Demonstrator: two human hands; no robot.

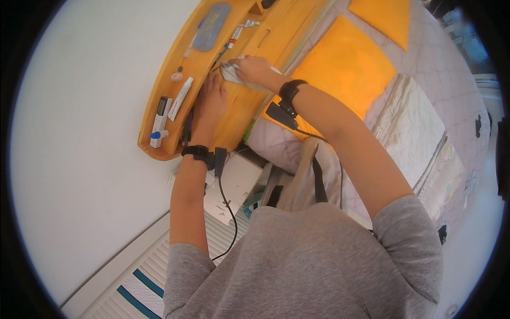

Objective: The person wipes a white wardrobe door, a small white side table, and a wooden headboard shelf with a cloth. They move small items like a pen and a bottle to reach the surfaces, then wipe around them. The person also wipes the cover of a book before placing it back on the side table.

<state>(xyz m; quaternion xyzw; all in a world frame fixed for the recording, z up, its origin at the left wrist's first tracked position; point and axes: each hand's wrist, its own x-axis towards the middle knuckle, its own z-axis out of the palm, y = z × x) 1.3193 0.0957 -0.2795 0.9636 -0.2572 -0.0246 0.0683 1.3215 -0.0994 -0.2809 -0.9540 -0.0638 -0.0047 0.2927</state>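
My right hand (254,71) grips a crumpled whitish cloth (230,74), pressed against the flat top of a wooden headboard (235,107). Part of the cloth is hidden under the hand and wrist. Just to the left, my left hand (212,97) rests palm down by the edge of the headboard's long recess, holding nothing, with fingers extended. A thin dark stick-like item (220,56) lies beyond the fingertips, near a squeezed tube (236,36) with red and white markings. Each wrist wears a black strap with a cabled device.
On the headboard's outer shelf lie a grey-blue case (212,27), a white tube (180,98), a narrow white box (160,123) and a small blue-capped bottle (158,134). Orange pillows (342,67) and folded white bedding (410,127) cover the bed at right. A white wall (87,119) borders the left.
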